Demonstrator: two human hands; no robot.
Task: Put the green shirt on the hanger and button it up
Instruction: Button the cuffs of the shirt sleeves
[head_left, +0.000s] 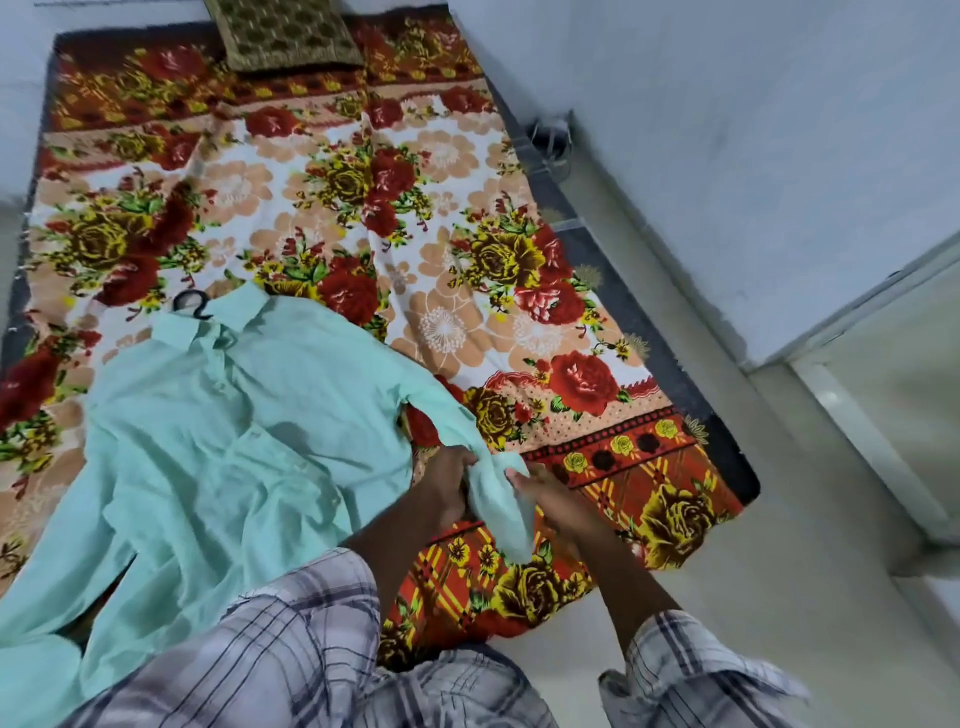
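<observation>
Head view: green shirt (234, 415) lies flat on bedsheet (441, 218), hanger (192, 306) hook at collar. Left hand (452, 483) and right hand (550, 499) both grip the sleeve end. Hanging looks done; next, probably buttoning, which needs pinches at the front.

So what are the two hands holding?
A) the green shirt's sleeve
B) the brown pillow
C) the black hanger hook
A: the left hand and the right hand both grip the sleeve of the green shirt, while the hanger hook sticks out at the collar, untouched.
</observation>
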